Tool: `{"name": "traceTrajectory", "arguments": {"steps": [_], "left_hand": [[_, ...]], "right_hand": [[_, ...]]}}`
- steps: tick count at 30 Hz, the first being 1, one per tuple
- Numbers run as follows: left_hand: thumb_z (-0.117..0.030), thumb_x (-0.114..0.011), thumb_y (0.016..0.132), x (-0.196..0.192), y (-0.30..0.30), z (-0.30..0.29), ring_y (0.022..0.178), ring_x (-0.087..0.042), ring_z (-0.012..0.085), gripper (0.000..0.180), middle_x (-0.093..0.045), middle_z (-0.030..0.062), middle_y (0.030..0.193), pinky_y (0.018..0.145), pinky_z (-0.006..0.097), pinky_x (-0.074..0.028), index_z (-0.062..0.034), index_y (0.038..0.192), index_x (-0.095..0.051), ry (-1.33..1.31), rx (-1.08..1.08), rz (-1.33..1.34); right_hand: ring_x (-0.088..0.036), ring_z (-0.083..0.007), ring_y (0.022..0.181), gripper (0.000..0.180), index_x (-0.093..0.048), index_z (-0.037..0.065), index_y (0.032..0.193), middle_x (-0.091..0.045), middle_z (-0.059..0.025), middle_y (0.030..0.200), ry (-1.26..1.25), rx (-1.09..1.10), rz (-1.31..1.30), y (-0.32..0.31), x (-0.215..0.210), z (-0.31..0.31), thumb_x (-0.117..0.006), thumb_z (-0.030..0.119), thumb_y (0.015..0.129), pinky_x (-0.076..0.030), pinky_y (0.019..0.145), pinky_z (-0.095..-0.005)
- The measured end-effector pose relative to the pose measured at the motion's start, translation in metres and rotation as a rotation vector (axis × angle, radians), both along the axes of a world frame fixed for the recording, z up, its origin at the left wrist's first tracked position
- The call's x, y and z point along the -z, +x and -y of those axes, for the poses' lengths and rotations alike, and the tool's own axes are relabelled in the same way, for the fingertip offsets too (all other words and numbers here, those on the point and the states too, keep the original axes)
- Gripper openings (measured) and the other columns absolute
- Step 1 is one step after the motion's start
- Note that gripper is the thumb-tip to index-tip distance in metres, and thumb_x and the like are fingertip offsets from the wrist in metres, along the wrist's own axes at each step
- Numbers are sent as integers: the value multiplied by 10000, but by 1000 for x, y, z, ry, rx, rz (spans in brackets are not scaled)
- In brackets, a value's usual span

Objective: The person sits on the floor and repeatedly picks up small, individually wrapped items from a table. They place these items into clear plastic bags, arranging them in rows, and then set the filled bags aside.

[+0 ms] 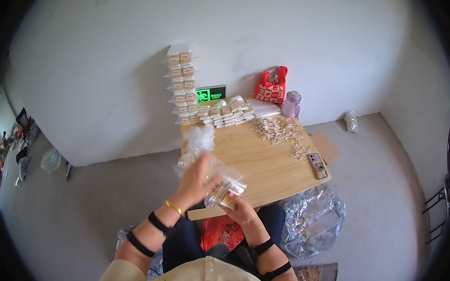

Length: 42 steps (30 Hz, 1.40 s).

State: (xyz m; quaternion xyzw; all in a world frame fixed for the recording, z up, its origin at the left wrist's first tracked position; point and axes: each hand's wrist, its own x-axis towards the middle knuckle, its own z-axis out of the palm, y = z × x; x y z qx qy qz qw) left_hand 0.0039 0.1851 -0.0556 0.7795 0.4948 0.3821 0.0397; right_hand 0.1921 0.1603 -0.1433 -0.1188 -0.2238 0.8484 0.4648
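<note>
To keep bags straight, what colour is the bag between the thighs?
The bag is red, shown best in the head view.

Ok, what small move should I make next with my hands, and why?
Perhaps steady the clear plastic bag with your left hand: that hand is blurred beside the plastic, while your right hand grips the side where a packet shows.

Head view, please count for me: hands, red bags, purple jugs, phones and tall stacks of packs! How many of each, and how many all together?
Hands: 2 (left hand, right hand)
Red bags: 2 (handled red bag on the table, open red bag at the lap)
Purple jug: 1
Phone: 1
Tall stack of packs: 1
Total: 7
</note>
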Motion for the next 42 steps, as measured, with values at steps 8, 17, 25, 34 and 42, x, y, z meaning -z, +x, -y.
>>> {"name": "traceTrajectory", "arguments": {"steps": [8,17,25,34,42], "left_hand": [[-96,-726,775,-2,26,37,980,-645,310,276,-644,102,1086,874,396,-538,-44,1025,-620,48,90,-28],[-72,-723,747,-9,54,54,751,-627,221,155,-570,42,807,633,360,-539,-85,871,-630,260,308,-165],[-64,-723,756,-19,43,72,669,-637,227,190,-605,37,759,607,345,-539,-97,898,-602,162,300,-91],[-136,-715,845,-48,81,104,725,-682,216,182,-672,60,804,688,313,-553,-78,993,-626,-246,581,38],[-409,-505,1030,-52,-29,-10,1042,-599,136,465,-614,86,1234,949,319,-468,-77,1355,-510,-143,59,590]], "right_hand": [[-620,-219,1127,323,-552,24,1262,-634,-69,1234,-43,178,10,-3,13,-2,-592,151,967,-507,930,-353],[-663,-197,881,345,-560,13,1195,-691,-153,1013,884,830,1218,-32,19,-20,-631,199,913,-504,739,-360],[-603,-235,1171,412,-546,-11,1315,-631,-137,1270,110,301,109,-22,-57,-41,-609,170,950,-471,1013,-333],[-601,-104,941,366,-523,5,1221,-640,-65,1069,547,586,940,-53,-64,-56,-689,89,905,-496,793,-269],[-622,-171,981,447,-425,11,1243,-615,-123,1061,643,435,653,-29,-71,-24,-688,52,884,-502,798,-310]]}}
